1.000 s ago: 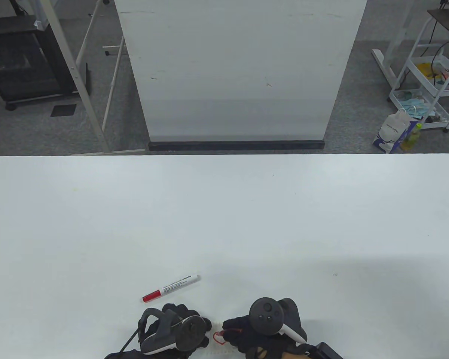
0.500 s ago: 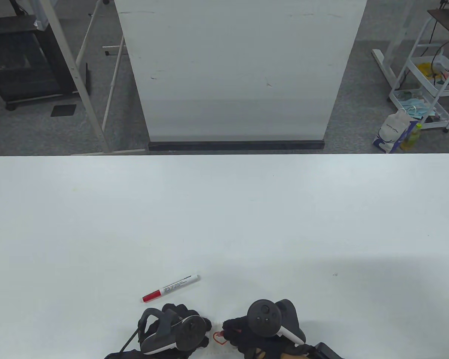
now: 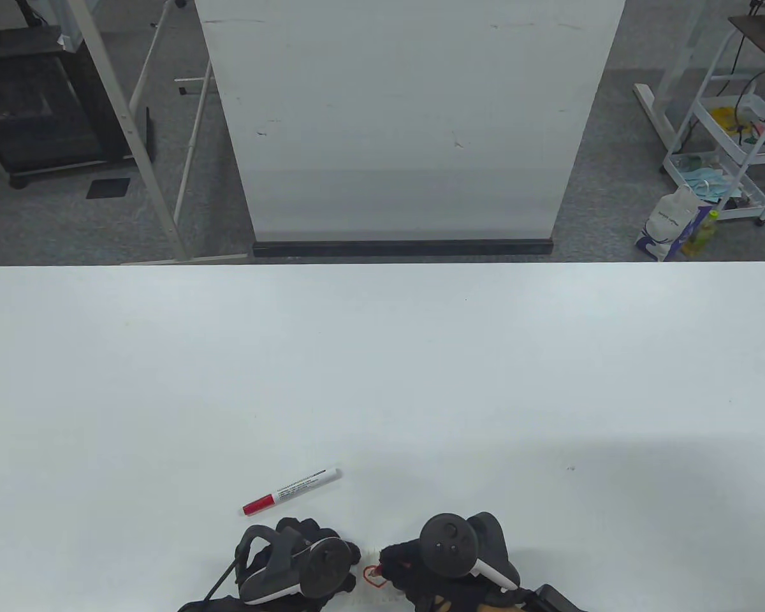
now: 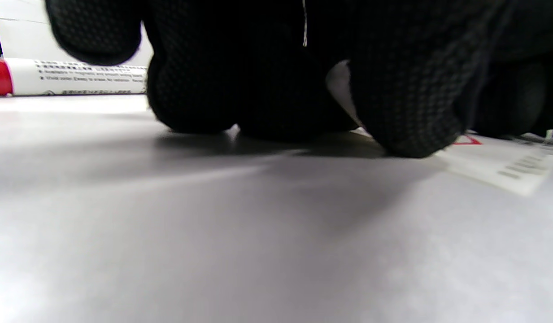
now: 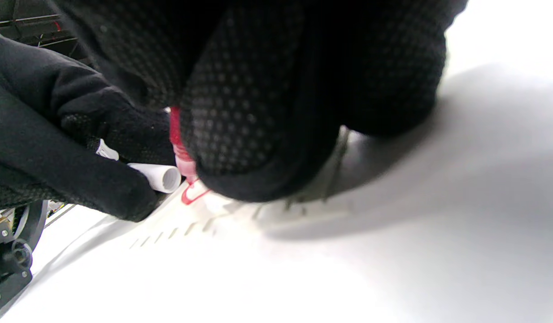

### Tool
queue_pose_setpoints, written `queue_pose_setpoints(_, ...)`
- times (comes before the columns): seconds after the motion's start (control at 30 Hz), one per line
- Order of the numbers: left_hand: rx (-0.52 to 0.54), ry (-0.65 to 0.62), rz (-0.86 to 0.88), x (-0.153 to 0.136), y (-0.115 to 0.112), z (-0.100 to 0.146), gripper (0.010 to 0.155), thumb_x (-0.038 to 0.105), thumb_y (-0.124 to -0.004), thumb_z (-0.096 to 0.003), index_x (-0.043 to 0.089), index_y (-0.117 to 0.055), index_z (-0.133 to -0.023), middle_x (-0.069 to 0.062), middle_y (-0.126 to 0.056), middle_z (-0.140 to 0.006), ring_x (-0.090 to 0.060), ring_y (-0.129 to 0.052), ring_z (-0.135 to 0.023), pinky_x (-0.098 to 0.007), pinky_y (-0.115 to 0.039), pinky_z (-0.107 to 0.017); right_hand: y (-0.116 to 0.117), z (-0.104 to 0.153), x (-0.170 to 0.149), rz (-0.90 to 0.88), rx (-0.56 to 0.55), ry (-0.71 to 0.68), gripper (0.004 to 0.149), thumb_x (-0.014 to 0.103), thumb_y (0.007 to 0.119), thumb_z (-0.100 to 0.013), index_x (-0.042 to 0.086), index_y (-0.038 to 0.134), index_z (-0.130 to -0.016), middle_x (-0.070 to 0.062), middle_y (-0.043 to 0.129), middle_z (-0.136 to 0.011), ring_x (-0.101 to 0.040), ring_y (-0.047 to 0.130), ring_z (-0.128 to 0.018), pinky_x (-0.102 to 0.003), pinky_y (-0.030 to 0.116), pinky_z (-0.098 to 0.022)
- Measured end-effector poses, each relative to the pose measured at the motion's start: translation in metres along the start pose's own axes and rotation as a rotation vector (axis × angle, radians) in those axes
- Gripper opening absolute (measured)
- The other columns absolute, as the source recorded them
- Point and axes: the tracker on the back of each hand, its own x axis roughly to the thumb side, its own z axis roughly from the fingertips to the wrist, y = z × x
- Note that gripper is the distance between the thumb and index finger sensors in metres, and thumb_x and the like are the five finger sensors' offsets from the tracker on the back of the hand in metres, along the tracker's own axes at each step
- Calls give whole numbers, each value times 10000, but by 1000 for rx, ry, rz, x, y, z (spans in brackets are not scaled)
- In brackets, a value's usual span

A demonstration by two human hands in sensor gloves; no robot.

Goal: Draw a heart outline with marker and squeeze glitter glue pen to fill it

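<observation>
A small red heart outline (image 3: 373, 574) is drawn on a white paper strip (image 5: 276, 211) at the table's near edge. My right hand (image 3: 414, 568) pinches a red glitter glue pen (image 5: 181, 150), its tip down on the heart outline (image 5: 193, 195). Just left of the heart, my left hand (image 3: 306, 561) rests its fingertips (image 4: 406, 121) on the table by the paper strip (image 4: 505, 166), and its fingers curl around a small white cap (image 5: 162, 177). The red-capped white marker (image 3: 290, 489) lies loose on the table beyond the left hand, and is seen again as marker (image 4: 70, 76).
The white table (image 3: 382, 357) stretches away beyond the hands. Behind its far edge stands a white board panel (image 3: 408, 121). A white cart (image 3: 733, 146) is on the floor at the right, a dark rack (image 3: 38, 108) at the left.
My right hand has shifted slightly left and toward me, with the glue pen still at the heart. The left hand and the marker have not moved.
</observation>
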Motion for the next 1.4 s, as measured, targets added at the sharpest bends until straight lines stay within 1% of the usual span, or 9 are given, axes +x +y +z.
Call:
queue_pose_setpoints(0.3, 0, 1, 0, 0, 0, 0, 446, 473, -958, -383, 281, -934, -785, -20, -1020, -676, -314, -978, -598, -623, -702, -596, 1, 1, 1, 20, -19, 19, 408, 394, 868, -380, 150, 967, -692, -81, 1089, -470, -76, 1118, -215, -316, 986, -295)
queue_pose_setpoints(0.57, -1, 0, 1, 0, 0, 0, 448, 472, -959, -383, 279, -934, -786, -19, -1020, -676, -315, -977, -599, -624, -702, -596, 2, 0, 1, 16, -1, 9, 407, 396, 870, -373, 160, 970, -690, -80, 1085, -471, -84, 1110, -216, -324, 975, -300)
queue_pose_setpoints(0.7, 0, -1, 0, 0, 0, 0, 446, 473, -957, -383, 280, -935, -784, -20, -1020, -675, -315, -977, -599, -624, -702, -595, 1, 1, 2, 35, -33, 28, 406, 398, 864, -383, 161, 962, -698, -77, 1082, -484, -80, 1113, -224, -322, 979, -304)
queue_pose_setpoints(0.8, -1, 0, 0, 0, 0, 0, 446, 473, -957, -383, 280, -934, -785, -18, -1020, -677, -314, -977, -600, -622, -703, -596, 1, 1, 1, 16, -26, 20, 408, 390, 870, -375, 142, 973, -683, -90, 1087, -458, -87, 1113, -204, -330, 979, -297)
queue_pose_setpoints(0.87, -1, 0, 0, 0, 0, 0, 444, 472, -958, -383, 281, -935, -784, -19, -1021, -675, -315, -978, -599, -623, -703, -595, 1, 1, 1, 8, -2, -1, 407, 392, 875, -367, 142, 984, -668, -92, 1089, -446, -97, 1110, -197, -338, 973, -299)
queue_pose_setpoints(0.97, -2, 0, 1, 0, 0, 0, 446, 473, -958, -383, 281, -934, -785, -19, -1020, -676, -315, -977, -598, -623, -702, -596, 2, 1, 2, 32, 2, 2, 404, 416, 866, -375, 182, 971, -687, -64, 1083, -479, -92, 1105, -225, -332, 961, -316)
queue_pose_setpoints(1.13, 0, 0, 0, 0, 1, 0, 444, 472, -957, -384, 281, -935, -784, -19, -1019, -677, -314, -977, -599, -623, -703, -595, 1, 2, 1, 40, -30, 24, 408, 407, 858, -390, 160, 961, -698, -72, 1081, -480, -85, 1109, -225, -328, 969, -312)
queue_pose_setpoints(1.23, -1, 1, -1, 0, 1, 0, 446, 472, -957, -383, 280, -934, -785, -20, -1020, -675, -315, -978, -598, -622, -703, -595, 1, 1, 1, 22, -8, 2, 406, 399, 865, -374, 152, 977, -676, -84, 1084, -455, -98, 1105, -206, -342, 962, -310)
queue_pose_setpoints(1.4, -1, 0, 1, 0, 1, 0, 445, 473, -957, -383, 283, -934, -785, -19, -1020, -676, -314, -977, -599, -622, -704, -595, 2, 1, 2, 48, -2, 7, 406, 420, 854, -390, 184, 959, -703, -59, 1076, -491, -91, 1103, -238, -332, 953, -328)
